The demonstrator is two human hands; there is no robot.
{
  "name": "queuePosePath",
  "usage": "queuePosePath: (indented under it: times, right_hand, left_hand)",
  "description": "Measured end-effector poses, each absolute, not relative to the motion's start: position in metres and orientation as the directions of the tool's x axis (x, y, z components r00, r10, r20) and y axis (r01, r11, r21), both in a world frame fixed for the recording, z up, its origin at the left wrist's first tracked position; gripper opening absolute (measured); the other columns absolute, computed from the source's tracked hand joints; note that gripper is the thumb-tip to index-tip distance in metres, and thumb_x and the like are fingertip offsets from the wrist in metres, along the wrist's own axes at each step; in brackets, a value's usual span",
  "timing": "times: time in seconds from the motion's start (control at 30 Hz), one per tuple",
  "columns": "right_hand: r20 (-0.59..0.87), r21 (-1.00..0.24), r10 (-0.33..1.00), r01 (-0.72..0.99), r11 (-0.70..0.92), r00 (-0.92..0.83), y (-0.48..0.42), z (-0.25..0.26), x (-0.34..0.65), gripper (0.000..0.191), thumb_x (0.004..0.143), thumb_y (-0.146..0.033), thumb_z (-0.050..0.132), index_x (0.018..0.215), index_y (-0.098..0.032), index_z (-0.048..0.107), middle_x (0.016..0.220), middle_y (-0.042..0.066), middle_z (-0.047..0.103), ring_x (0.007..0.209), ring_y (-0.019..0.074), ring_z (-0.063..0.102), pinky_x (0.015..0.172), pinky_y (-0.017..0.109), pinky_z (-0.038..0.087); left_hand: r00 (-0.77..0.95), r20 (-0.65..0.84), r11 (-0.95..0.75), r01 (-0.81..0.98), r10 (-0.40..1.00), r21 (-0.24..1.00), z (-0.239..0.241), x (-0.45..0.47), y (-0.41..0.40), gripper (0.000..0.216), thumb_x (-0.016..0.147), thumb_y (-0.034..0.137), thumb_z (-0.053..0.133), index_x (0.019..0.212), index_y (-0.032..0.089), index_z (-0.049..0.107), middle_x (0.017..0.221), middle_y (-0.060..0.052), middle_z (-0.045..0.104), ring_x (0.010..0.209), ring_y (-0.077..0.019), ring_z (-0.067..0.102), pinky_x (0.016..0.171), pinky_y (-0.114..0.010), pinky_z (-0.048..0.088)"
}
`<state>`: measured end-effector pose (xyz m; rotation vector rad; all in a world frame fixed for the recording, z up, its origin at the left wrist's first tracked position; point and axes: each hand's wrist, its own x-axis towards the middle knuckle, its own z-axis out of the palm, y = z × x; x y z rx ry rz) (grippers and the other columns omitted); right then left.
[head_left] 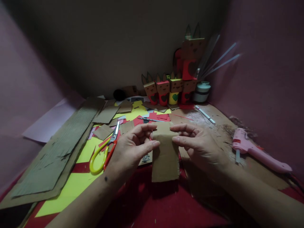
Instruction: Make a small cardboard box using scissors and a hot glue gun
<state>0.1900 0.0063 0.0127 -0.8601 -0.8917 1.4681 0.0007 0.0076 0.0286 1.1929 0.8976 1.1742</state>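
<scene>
Between both hands a brown cardboard strip (165,160) is held up above the red table surface, its long side running toward me. My left hand (136,144) pinches its upper left edge between thumb and fingers. On the opposite edge, my right hand (198,142) grips the upper right part the same way. The strip is bent near its top, where the fingers press. Left of my left hand lie scissors (104,153) with one yellow and one red handle, blades pointing away. Part of a printed piece (145,158) shows beneath the left thumb.
Large cardboard sheets (52,155) and yellow paper (68,190) lie at left. Paper scraps (133,110) cover the middle back. Cardboard animal figures (163,91) stand behind, beside a teal pot (202,91) with clear sticks. At right are a pink glue gun (258,152) and a white pen (205,114).
</scene>
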Motion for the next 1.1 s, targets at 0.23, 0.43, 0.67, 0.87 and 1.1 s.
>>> queuePosePath:
  times: [0.23,0.43,0.67,0.87,1.1]
  right_hand:
    - [0.061,-0.899,0.996,-0.436,0.028,-0.063,0.0058,0.0085,0.1904,0.028,0.057,-0.017,0.091,0.082,-0.022,0.078,0.085,0.001,0.075,0.082,0.0143,0.067,0.076,0.025,0.054]
    - [0.117,-0.898,0.991,-0.434,0.076,-0.069,0.0026,0.0103,0.1886,0.025,0.063,-0.011,0.085,0.083,-0.023,0.078,0.086,0.0,0.077,0.084,0.0124,0.069,0.078,0.022,0.056]
    - [0.14,-0.918,0.988,-0.382,0.104,-0.069,-0.0024,0.0141,0.1878,0.027,0.067,-0.01,0.082,0.088,-0.025,0.077,0.089,-0.001,0.077,0.085,0.0111,0.069,0.076,0.02,0.056]
    - [0.142,-0.924,0.988,-0.367,0.108,-0.067,-0.0003,0.0114,0.188,0.029,0.066,-0.01,0.082,0.09,-0.026,0.077,0.082,-0.003,0.074,0.075,0.0093,0.066,0.069,0.019,0.054]
    - [0.159,-0.942,0.986,-0.308,0.135,-0.057,-0.0036,0.0123,0.1867,0.027,0.067,-0.014,0.084,0.089,-0.026,0.077,0.076,-0.004,0.075,0.072,0.0096,0.068,0.069,0.019,0.056]
  left_hand:
    - [0.179,0.142,-0.108,-0.187,0.974,0.976,0.0251,0.0009,0.0096,0.024,0.069,0.016,0.086,0.091,0.022,0.076,0.079,0.002,0.069,0.072,-0.0084,0.06,0.067,-0.015,0.052]
    - [0.156,0.144,-0.127,-0.114,0.977,0.985,0.0253,0.0014,0.0091,0.02,0.071,0.018,0.084,0.088,0.023,0.076,0.083,0.002,0.072,0.08,-0.0098,0.063,0.073,-0.016,0.052]
    - [0.132,0.187,-0.184,-0.036,0.973,0.982,0.0242,0.0012,0.0062,0.02,0.073,0.016,0.082,0.089,0.025,0.075,0.081,0.004,0.07,0.075,-0.0082,0.061,0.067,-0.014,0.05]
    - [0.125,0.182,-0.186,0.021,0.975,0.982,0.0242,0.0002,0.0045,0.019,0.072,0.019,0.081,0.089,0.024,0.075,0.079,0.003,0.071,0.074,-0.0102,0.062,0.066,-0.016,0.051]
    - [0.114,0.229,-0.24,0.092,0.967,0.966,0.0286,0.0025,0.0004,0.018,0.073,0.019,0.08,0.09,0.025,0.074,0.079,0.004,0.074,0.075,-0.0108,0.067,0.067,-0.015,0.053]
